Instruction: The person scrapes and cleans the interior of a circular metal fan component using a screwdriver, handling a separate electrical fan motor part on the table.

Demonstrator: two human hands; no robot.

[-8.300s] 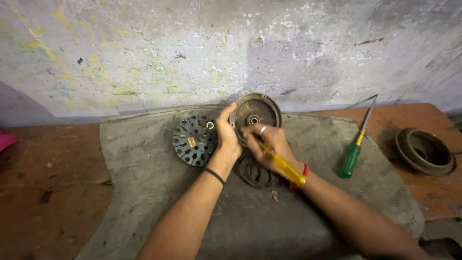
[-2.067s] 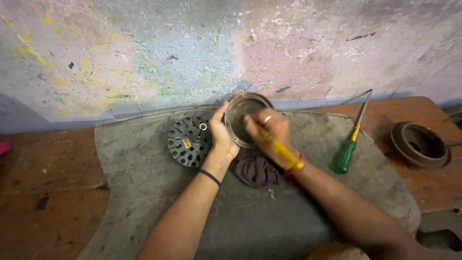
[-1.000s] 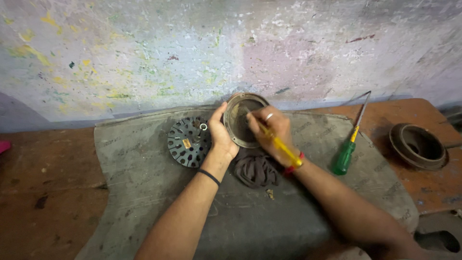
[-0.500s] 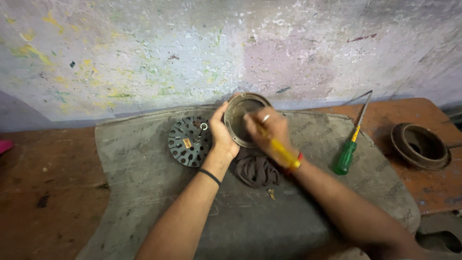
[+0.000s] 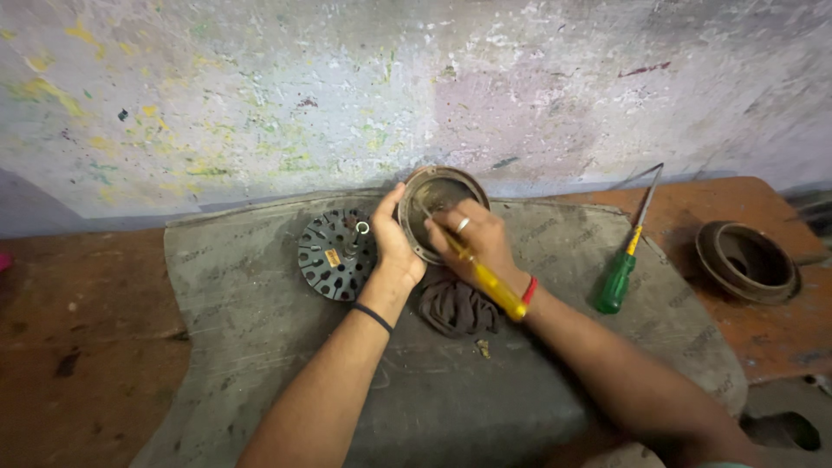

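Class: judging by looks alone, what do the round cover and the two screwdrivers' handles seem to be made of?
Round cover: probably metal, dull brown and grimy, thin rim. Yellow screwdriver in the right hand and green screwdriver: handles look like translucent plastic, smooth and glossy.

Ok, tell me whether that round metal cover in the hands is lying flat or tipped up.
Tipped up. The round metal cover stands on edge, hollow side facing the camera, steadied by the left hand.
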